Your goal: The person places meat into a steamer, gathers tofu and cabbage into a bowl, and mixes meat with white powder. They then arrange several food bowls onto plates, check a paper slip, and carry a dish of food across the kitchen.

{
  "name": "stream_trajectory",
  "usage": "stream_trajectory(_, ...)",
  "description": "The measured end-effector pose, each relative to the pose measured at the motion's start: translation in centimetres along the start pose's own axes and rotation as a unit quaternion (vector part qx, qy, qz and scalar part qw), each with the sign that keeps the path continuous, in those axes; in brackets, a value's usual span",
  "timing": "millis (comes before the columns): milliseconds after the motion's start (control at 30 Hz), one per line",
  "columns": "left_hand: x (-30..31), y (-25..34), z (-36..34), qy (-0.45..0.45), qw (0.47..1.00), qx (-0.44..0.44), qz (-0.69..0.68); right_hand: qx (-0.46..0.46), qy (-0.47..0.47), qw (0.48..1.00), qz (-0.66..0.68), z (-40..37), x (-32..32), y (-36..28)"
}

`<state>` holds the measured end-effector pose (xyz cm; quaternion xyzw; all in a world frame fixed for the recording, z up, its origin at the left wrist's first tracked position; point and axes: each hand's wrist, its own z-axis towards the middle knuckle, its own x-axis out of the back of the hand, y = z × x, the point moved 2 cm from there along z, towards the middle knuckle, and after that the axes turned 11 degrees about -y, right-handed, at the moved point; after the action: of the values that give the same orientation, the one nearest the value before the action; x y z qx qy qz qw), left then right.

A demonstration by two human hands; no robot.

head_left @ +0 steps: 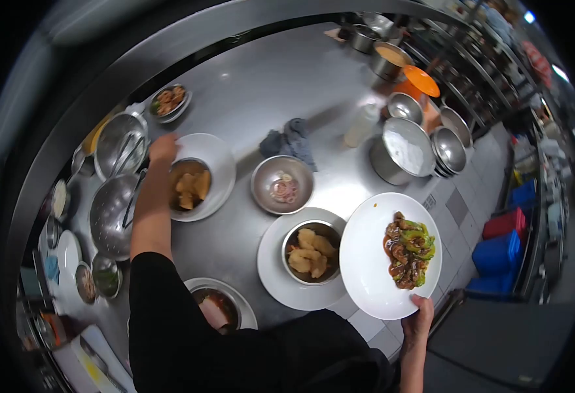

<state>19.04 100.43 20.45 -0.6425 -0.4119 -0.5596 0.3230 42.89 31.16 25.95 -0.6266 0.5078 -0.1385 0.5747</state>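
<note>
The white plate (362,262) carrying sauced meat and greens (410,252) is located to the right of the steel bowl (261,183), on the person's side. The right hand (419,313) pinches its rim, thumb on top; the fingers underneath are hidden. The left hand (164,149) is positioned left of the steel bowl, beside the wide-rimmed dish (223,167) that bears a container (192,164) of yellow pieces (192,188); the hand's finger state and any contact cannot be determined. A grey cloth (297,139) lies directly beyond the steel bowl; a squeeze bottle (362,126) stands beyond and to the right of the bowl.
</note>
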Motion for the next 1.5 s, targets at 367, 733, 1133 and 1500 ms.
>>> stream_trajectory(367,14.5,24.1,-5.4,0.186,0.942,-0.263,-0.099,0.071,0.054,0.991,0.098,1.9,12.9,2.3)
stream_trajectory(733,17.0,54.8,-24.9,-0.149,0.699,-0.684,-0.145,0.137,0.179,0.970,0.092,3.9,20.2,3.4)
stream_trajectory(1133,-10.8,62.2,-32.7,-0.622,0.547,-0.310,-0.466,0.050,0.183,0.980,0.063,6.6,25.5,-2.5)
stream_trajectory(1500,-10.1,96.0,-29.6,-0.633,0.485,-0.348,-0.493,0.132,0.209,0.962,0.115,17.7,43.2,-17.8)
